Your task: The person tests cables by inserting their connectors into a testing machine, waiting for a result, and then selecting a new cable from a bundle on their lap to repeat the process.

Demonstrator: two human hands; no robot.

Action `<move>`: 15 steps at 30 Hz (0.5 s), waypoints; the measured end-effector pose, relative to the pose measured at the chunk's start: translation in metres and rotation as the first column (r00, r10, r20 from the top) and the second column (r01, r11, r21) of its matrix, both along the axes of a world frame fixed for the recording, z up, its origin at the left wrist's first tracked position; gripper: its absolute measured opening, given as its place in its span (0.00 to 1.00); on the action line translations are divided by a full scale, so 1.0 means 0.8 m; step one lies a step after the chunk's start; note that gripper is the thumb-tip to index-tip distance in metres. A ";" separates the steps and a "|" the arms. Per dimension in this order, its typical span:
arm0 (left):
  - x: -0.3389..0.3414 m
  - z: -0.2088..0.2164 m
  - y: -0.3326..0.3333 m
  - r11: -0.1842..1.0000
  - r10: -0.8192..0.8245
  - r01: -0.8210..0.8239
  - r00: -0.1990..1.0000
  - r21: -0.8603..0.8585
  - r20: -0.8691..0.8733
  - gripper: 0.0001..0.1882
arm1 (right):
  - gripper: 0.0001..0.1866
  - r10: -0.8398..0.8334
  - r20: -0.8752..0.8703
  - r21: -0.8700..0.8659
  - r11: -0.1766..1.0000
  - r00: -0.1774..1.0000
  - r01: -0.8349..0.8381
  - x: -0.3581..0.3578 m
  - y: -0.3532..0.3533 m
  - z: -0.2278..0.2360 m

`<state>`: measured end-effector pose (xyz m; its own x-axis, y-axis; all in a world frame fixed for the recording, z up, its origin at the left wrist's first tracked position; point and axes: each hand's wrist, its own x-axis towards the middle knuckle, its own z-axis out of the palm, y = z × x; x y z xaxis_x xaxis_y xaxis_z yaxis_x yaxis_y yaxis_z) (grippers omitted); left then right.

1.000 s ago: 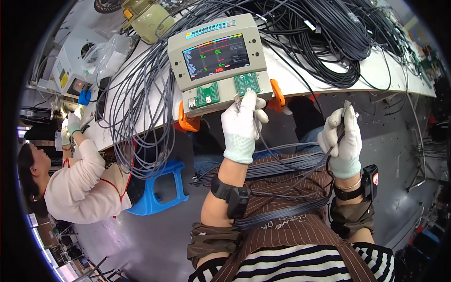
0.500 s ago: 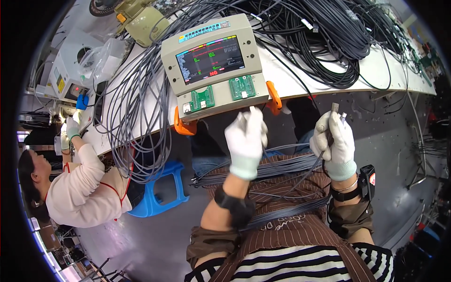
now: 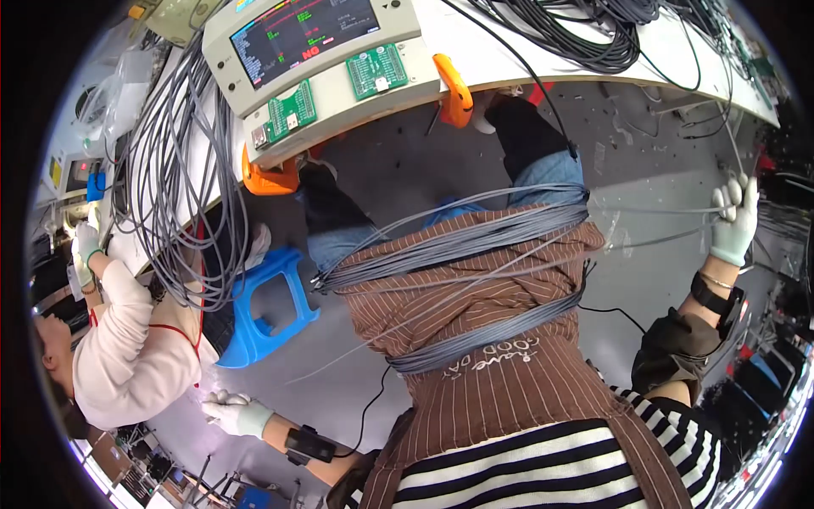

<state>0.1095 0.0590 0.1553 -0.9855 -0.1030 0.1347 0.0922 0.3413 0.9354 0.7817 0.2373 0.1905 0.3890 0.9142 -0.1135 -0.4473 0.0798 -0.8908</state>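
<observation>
My right hand (image 3: 736,222), in a white glove, is stretched far out to the right. Its lower fingers are curled around a grey cable (image 3: 653,209), while one or two fingers point up. Two grey strands run from it back to my lap. At the lower left, my gloved left hand (image 3: 237,413) has its fingers curled together. A thin, blurred grey strand (image 3: 339,360) slants from my lap toward that hand and fades before reaching it, so what the fingers hold cannot be made out. Bundles of grey cable (image 3: 475,242) lie across my brown striped apron (image 3: 475,305).
A beige tester (image 3: 331,106) with a lit screen and two green circuit boards stands on the white table (image 3: 500,64), by orange clamps (image 3: 455,92). Grey cable coils (image 3: 182,170) hang off the edge. A co-worker (image 3: 136,348) sits left, near a blue stool (image 3: 271,310).
My hands have moved wide apart, the left from before the tester to the lower left, the right outward with the cable. The view has shifted, placing the tester higher and further left.
</observation>
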 end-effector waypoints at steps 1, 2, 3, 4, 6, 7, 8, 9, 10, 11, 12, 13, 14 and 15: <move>-0.014 -0.015 -0.021 0.999 0.039 -0.038 0.998 -0.026 0.044 0.21 | 0.13 -0.131 0.036 -0.002 0.991 0.991 0.131 0.025 -0.008 -0.013; -0.027 -0.032 -0.041 0.996 0.079 -0.075 0.993 -0.052 0.087 0.22 | 0.12 -0.259 0.072 0.002 0.966 0.963 0.260 0.050 -0.015 -0.029; -0.024 -0.045 -0.044 0.995 0.084 -0.079 0.992 -0.053 0.089 0.22 | 0.12 -0.255 0.074 0.002 0.967 0.964 0.255 0.050 -0.018 -0.036; -0.020 -0.058 -0.045 0.994 0.080 -0.070 0.989 -0.081 0.123 0.22 | 0.13 -0.393 0.141 -0.062 0.913 0.909 0.404 0.050 -0.021 -0.041; -0.015 -0.072 -0.045 0.991 0.078 -0.055 0.980 -0.126 0.185 0.22 | 0.13 -0.616 0.285 -0.150 0.728 0.735 0.669 0.046 -0.023 -0.051; -0.019 -0.068 -0.047 0.991 0.078 -0.056 0.980 -0.125 0.184 0.22 | 0.13 -0.615 0.284 -0.150 0.729 0.735 0.668 0.039 -0.024 -0.052; -0.026 -0.059 -0.051 0.997 0.050 -0.035 0.974 -0.070 0.221 0.23 | 0.13 -0.625 0.331 -0.077 0.728 0.706 0.681 0.030 -0.025 -0.053; -0.029 -0.045 -0.056 1.000 0.027 -0.024 0.967 -0.013 0.252 0.24 | 0.13 -0.631 0.373 -0.006 0.731 0.680 0.682 0.022 -0.023 -0.054; -0.019 -0.026 -0.046 0.999 -0.005 -0.009 0.956 0.045 0.292 0.25 | 0.13 -0.643 0.418 0.074 0.728 0.641 0.682 0.019 -0.023 -0.052; -0.009 -0.011 -0.027 0.983 -0.074 0.024 0.958 0.180 0.276 0.24 | 0.13 -0.644 0.420 0.081 0.728 0.640 0.680 0.032 -0.027 -0.050; 0.010 0.012 0.000 0.949 -0.129 0.050 0.962 0.311 0.240 0.23 | 0.14 -0.419 0.312 0.036 0.902 0.853 0.430 0.054 -0.030 -0.052; 0.006 0.017 0.006 0.844 -0.419 0.264 0.868 0.467 0.266 0.20 | 0.14 -0.146 0.195 0.030 0.989 0.970 0.143 0.073 -0.033 -0.048; 0.002 0.021 0.012 0.662 -0.674 0.429 0.700 0.615 0.237 0.17 | 0.15 0.149 0.080 0.059 0.986 0.986 -0.154 0.091 -0.037 -0.048; 0.013 0.023 0.031 0.662 -0.673 0.429 0.701 0.614 0.235 0.17 | 0.15 0.076 0.221 -0.093 0.994 0.972 -0.056 0.035 -0.029 -0.027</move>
<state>0.1202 0.0841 0.1741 -0.8120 0.5507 -0.1934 -0.3211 -0.1447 0.9359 0.8098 0.2144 0.1689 0.3528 0.9293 -0.1093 -0.2371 -0.0242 -0.9712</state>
